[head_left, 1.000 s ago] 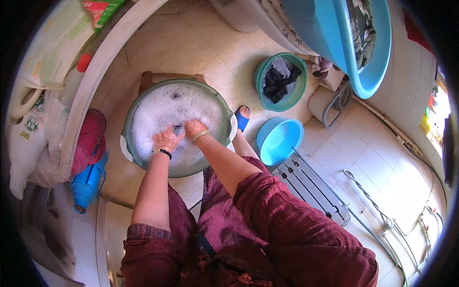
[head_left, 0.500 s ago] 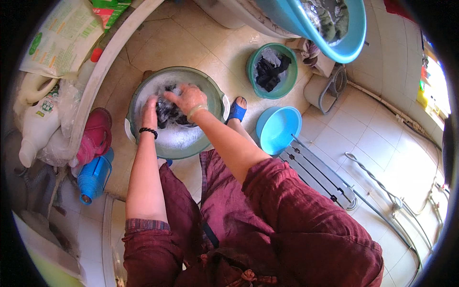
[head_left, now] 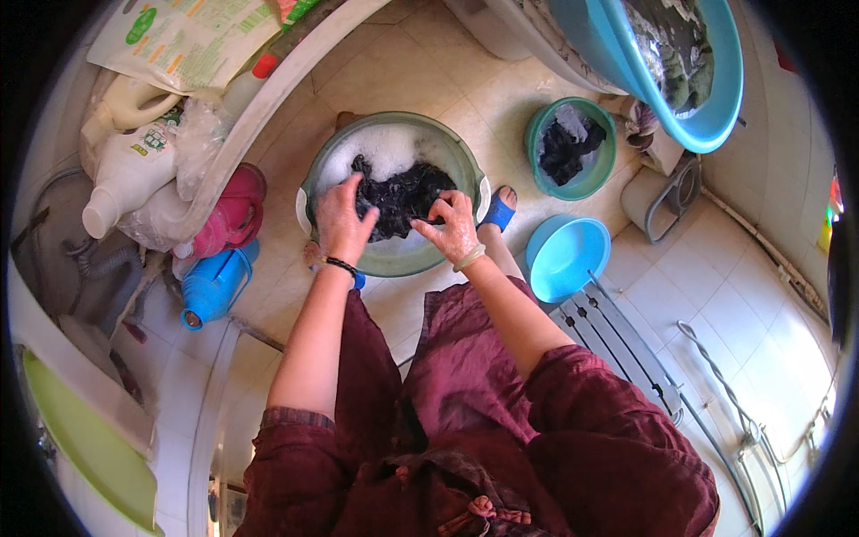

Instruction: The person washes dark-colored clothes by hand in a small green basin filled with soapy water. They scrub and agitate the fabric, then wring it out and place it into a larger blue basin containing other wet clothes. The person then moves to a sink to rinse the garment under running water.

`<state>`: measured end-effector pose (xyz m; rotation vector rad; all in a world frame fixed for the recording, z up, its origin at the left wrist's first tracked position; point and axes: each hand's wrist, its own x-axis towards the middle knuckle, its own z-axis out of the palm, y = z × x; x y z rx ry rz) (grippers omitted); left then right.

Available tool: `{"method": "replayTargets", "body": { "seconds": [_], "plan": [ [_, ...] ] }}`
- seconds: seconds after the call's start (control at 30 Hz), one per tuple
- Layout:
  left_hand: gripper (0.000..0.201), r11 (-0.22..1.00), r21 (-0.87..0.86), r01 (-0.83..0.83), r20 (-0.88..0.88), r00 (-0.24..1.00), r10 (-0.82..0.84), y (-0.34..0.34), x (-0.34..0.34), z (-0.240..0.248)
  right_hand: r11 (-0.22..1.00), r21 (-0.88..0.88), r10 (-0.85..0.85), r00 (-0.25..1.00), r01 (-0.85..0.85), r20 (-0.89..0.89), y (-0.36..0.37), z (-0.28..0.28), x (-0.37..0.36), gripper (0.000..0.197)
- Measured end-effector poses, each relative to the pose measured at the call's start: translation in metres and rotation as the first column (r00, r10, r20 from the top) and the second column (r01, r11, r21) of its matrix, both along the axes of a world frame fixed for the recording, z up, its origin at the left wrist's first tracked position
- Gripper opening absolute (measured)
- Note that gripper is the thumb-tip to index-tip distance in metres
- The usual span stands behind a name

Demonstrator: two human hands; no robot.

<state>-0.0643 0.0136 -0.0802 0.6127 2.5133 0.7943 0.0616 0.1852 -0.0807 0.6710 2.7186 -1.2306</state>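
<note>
A wet black cloth (head_left: 398,199) lies bunched in a large green-grey basin (head_left: 394,265) with white suds (head_left: 380,143) at its far side. At the cloth's left edge is my left hand (head_left: 344,224), fingers and thumb apart, the thumb slightly blurred. My right hand (head_left: 456,231) has curled fingers and a thumb at the cloth's near right edge, pinching it. Both hands look wet. What kind of garment the cloth is cannot be made out.
A small green basin (head_left: 594,182) holds dark cloth in water. Near it are a light blue basin (head_left: 559,268) and a raised blue tub (head_left: 716,132) with wet laundry. Bottles (head_left: 134,170) and a blue thermos (head_left: 215,291) are at left; a grey rack (head_left: 617,349) lies at right.
My hands have moved apart, from together in the suds to opposite sides of the cloth. More of the black cloth shows, spread wider. The view has shifted, so the basin appears further right.
</note>
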Motion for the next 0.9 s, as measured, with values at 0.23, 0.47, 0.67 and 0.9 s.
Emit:
{"method": "replayTargets", "body": {
  "seconds": [0.23,0.47,0.67,0.9],
  "plan": [
    [0.089,0.877,-0.4,0.265,0.13,0.964,-0.231,0.024,0.034,-0.038,0.975,0.208,-0.139,0.942,0.077,0.304,-0.026,-0.046,-0.034,0.071],
    [0.049,0.876,-0.392,0.28,0.545,0.838,-0.023,0.003,0.034,-0.114,0.86,-0.276,0.446,0.37,-0.428,0.815,-0.004,-0.123,-0.053,0.053],
    [0.042,0.816,-0.319,0.481,0.686,0.712,-0.151,0.008,0.016,-0.146,0.974,-0.092,0.197,0.566,-0.208,0.8,-0.02,-0.284,0.039,0.041],
    [0.049,0.811,-0.319,0.49,0.616,0.757,-0.215,0.012,-0.037,-0.093,0.851,0.04,0.341,0.608,-0.524,0.717,0.0,-0.078,-0.118,0.031]
  ]
}}
